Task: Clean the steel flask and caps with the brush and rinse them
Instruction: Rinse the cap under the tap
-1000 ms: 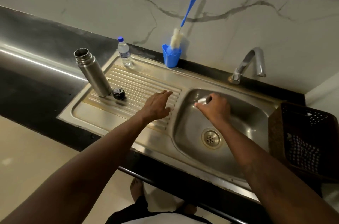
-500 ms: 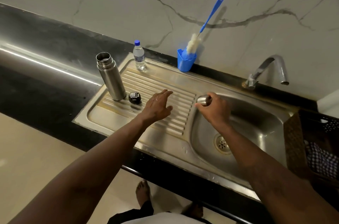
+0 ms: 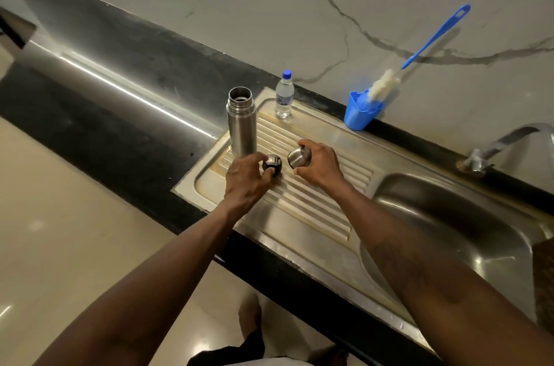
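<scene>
An open steel flask (image 3: 242, 123) stands upright at the far left of the ribbed drainboard (image 3: 308, 200). Just in front of it lies a small black inner cap (image 3: 272, 167), and my left hand (image 3: 245, 180) has its fingers closed around that cap. My right hand (image 3: 319, 166) holds a rounded steel outer cap (image 3: 297, 156) low over the drainboard, right beside the black cap. A blue-handled bottle brush (image 3: 419, 48) with white bristles leans in a blue cup (image 3: 361, 114) at the back edge, against the wall.
A small plastic water bottle (image 3: 284, 97) stands behind the flask. The sink basin (image 3: 449, 230) lies to the right, with a steel tap (image 3: 506, 141) above its back edge. A dark basket corner (image 3: 544, 281) shows at the far right. Black counter (image 3: 120, 114) runs left.
My right hand carried the steel cap out of the basin and leftward over the drainboard. My left hand slid left and closed on the black cap. The view panned left.
</scene>
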A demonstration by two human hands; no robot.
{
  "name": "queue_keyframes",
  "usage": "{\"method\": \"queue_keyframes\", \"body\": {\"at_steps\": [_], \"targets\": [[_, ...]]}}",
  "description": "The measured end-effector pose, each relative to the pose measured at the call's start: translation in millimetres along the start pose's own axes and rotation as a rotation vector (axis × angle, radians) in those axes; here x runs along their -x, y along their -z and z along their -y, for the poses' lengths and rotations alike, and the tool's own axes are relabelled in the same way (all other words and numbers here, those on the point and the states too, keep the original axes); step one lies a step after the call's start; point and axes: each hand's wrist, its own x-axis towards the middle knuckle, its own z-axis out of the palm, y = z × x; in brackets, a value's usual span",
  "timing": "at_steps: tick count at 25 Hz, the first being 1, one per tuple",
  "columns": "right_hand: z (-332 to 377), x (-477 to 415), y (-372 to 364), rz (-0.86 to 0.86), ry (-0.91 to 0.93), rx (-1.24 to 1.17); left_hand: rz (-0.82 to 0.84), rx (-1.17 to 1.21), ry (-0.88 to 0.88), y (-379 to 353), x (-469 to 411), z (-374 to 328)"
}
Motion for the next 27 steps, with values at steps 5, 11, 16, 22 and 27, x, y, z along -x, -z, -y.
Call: {"method": "queue_keyframes", "body": {"at_steps": [5,11,16,22,27], "targets": [[6,-34,-19,0.039,-0.002,0.098,0.036,0.028,0.117,2,-3,18],[13,-61,-30,0.090,0.019,0.186,0.046,-0.010,0.093,-1,-15,11],[11,-69,-38,0.131,0.010,0.140,0.059,-0.011,0.094,-2,-22,16],[11,-67,-29,0.141,-0.016,0.076,0.038,-0.018,0.065,-5,-25,10],[7,-43,-14,0.079,-0.021,0.015,0.020,-0.004,-0.020,-5,-26,-4]]}}
